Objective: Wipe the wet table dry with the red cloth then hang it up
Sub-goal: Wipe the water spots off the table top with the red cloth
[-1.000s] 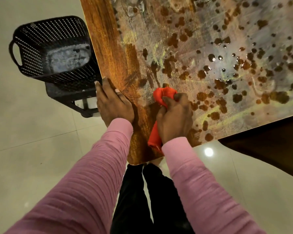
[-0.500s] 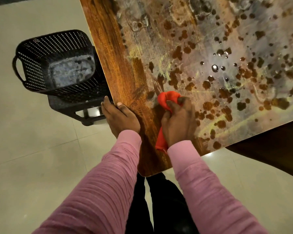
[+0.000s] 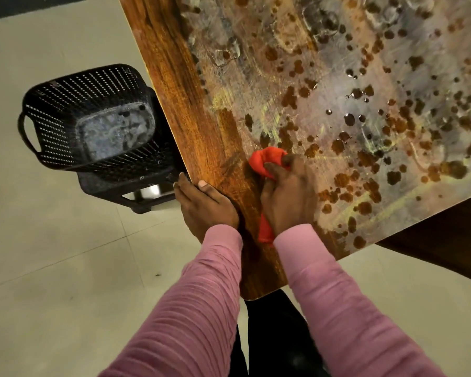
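Note:
The wooden table (image 3: 174, 85) has a dry brown strip along its left side, while droplets and dark wet patches cover the surface to the right. A bunched red cloth (image 3: 267, 161) lies on the table near the front left corner. My right hand (image 3: 288, 197) presses on it, fingers wrapped over the cloth, whose tail shows below the wrist. My left hand (image 3: 204, 208) grips the table's left edge, thumb on top, holding nothing else.
A black perforated plastic basket (image 3: 52, 118) sits on a dark stool (image 3: 136, 197) just left of the table. Pale tiled floor (image 3: 52, 268) surrounds the table. A dark surface (image 3: 446, 235) lies below the table's right front edge. My dark trouser legs stand at the table corner.
My right hand has slid the red cloth slightly forward and rightward along the table. My left hand stays on the table edge. The view has shifted a little.

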